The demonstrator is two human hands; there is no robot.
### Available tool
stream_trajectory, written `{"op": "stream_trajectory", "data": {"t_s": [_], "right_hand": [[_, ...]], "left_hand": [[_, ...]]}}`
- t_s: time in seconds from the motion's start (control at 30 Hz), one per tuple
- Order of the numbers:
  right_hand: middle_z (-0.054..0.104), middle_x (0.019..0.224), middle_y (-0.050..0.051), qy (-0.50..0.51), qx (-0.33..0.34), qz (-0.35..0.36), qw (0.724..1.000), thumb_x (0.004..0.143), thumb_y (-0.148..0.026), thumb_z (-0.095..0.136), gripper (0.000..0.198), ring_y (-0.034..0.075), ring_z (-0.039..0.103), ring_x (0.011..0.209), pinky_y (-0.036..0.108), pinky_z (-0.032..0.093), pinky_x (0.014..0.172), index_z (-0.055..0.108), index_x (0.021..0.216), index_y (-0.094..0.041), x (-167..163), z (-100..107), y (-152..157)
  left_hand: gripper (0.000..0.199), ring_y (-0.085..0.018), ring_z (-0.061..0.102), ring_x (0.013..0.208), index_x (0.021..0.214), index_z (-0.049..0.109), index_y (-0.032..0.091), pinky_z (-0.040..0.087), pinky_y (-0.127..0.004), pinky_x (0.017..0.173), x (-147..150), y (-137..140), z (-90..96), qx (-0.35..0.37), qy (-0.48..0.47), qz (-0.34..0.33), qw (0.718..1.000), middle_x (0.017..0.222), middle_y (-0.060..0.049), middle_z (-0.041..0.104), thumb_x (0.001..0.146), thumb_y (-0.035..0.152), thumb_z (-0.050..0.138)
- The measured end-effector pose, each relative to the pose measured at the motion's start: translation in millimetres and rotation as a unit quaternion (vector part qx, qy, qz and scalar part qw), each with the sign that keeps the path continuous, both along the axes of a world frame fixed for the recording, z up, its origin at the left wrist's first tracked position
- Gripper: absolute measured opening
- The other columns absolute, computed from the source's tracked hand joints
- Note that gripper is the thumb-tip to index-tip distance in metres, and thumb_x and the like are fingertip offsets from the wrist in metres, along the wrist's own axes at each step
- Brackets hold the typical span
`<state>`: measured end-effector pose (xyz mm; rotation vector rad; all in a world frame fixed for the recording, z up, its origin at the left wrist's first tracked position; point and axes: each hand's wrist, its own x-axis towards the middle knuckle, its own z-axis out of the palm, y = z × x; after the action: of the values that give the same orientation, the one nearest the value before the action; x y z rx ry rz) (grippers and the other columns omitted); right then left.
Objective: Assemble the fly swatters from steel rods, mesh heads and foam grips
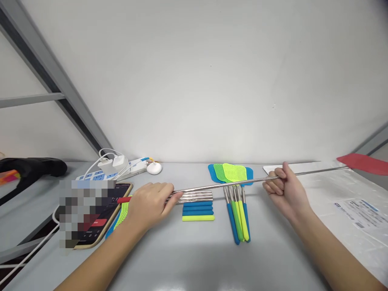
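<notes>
A red fly swatter with a telescopic metal rod stretches level across the view, its rod pulled out long. My left hand is closed round it near the red handle, whose end shows left of the fist. My right hand is curled round the rod nearer the red swatter head. Below the rod lies a fanned stack of blue and green swatters, shafts short, heads toward the wall. Beside my left hand are metal rods and blue and yellow-green handles. A yellow-green mesh head is partly hidden by my left arm.
A phone, partly blurred out, lies on the left of the grey table. Behind it are a power strip with plugs and cables and a white round device. A white labelled package lies right; a white wall rises behind.
</notes>
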<state>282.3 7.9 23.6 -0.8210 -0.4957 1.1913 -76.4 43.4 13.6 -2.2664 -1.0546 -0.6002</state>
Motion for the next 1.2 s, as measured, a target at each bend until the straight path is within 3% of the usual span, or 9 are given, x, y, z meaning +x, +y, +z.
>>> {"op": "stream_trajectory", "data": {"t_s": [0.13,0.37,0.6,0.83,0.97,1.2], "right_hand": [[0.026,0.047,-0.009,-0.001,-0.018,0.043,0.999,0.092,-0.041,0.057,0.037,0.007,0.015,0.041,0.023,0.024,0.042,0.045,0.063,-0.020,-16.8,-5.6,-2.0],[0.037,0.048,-0.006,-0.075,0.008,0.104,0.992,0.094,-0.047,0.051,0.037,0.008,0.029,0.042,0.024,0.030,0.049,0.056,0.069,-0.020,-36.1,-12.8,-10.2],[0.040,0.048,-0.005,-0.112,-0.025,0.186,0.976,0.093,-0.049,0.051,0.036,0.009,0.031,0.045,0.025,0.029,0.050,0.058,0.073,-0.020,-51.1,-22.6,-17.6],[0.035,0.043,-0.006,-0.084,-0.025,0.100,0.991,0.093,-0.043,0.053,0.034,0.009,0.025,0.043,0.024,0.029,0.048,0.055,0.067,-0.021,-28.3,-13.4,-10.3],[0.033,0.042,-0.006,-0.063,-0.017,0.091,0.994,0.093,-0.040,0.052,0.035,0.009,0.020,0.042,0.025,0.027,0.046,0.051,0.064,-0.021,-19.6,-11.7,-5.3],[0.030,0.043,-0.006,-0.052,0.002,0.075,0.996,0.095,-0.038,0.050,0.037,0.011,0.016,0.044,0.026,0.025,0.045,0.043,0.062,-0.022,-27.5,-7.4,-9.6]], "left_hand": [[0.034,-0.018,0.049,0.053,0.069,0.057,0.020,0.029,-0.031,0.057,12.6,-10.9,0.2,-0.005,-0.029,-0.010,1.000,0.056,0.001,0.056,0.096,0.038,0.046],[0.025,-0.018,0.053,0.059,0.080,0.060,0.019,0.033,-0.031,0.060,25.2,-28.1,-6.7,-0.058,-0.035,-0.044,0.997,0.066,0.000,0.061,0.097,0.032,0.047],[0.020,-0.018,0.058,0.065,0.086,0.060,0.019,0.036,-0.031,0.061,34.1,-31.6,-11.7,-0.085,-0.001,-0.075,0.994,0.071,0.000,0.061,0.098,0.028,0.046],[0.038,-0.018,0.058,0.058,0.079,0.060,0.020,0.033,-0.030,0.056,6.2,-7.1,0.0,-0.118,-0.001,-0.005,0.993,0.065,0.000,0.061,0.096,0.050,0.046],[0.041,-0.015,0.055,0.052,0.077,0.060,0.019,0.031,-0.028,0.052,6.7,-8.8,-1.9,-0.117,-0.019,-0.045,0.992,0.061,0.002,0.060,0.097,0.051,0.044],[0.025,-0.011,0.051,0.050,0.078,0.061,0.019,0.029,-0.027,0.050,16.8,-22.0,-15.1,-0.075,-0.106,-0.106,0.986,0.060,0.005,0.061,0.093,0.039,0.058]]}}
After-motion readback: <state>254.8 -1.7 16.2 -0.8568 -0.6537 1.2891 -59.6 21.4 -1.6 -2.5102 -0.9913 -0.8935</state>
